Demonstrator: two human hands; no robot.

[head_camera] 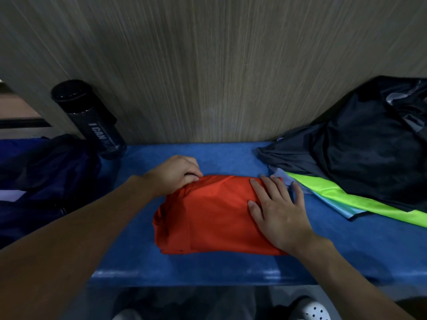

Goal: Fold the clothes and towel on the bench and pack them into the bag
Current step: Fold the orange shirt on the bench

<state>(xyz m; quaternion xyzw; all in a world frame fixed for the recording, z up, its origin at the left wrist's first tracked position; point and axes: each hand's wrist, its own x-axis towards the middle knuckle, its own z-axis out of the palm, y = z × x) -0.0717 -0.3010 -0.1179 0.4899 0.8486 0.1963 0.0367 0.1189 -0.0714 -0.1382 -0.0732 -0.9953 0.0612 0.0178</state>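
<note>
**Orange garment folded at mid-bench, both hands on it**

The orange garment [215, 218] lies folded in a compact rectangle at the centre of the blue bench [231, 155]. The left hand [178, 173] has its fingers curled over the far left corner and grips the fabric there. The right hand [279, 209] lies flat on the right side, fingers straight and spread.

A dark navy bag [46, 172] sits at the left end, with a black bottle [92, 121] upright behind it (lettering partly legible). At the right end, a heap of dark clothes [369, 153] rests on a green and light-blue garment [335, 195], whose edge lies just beside the right hand.
</note>
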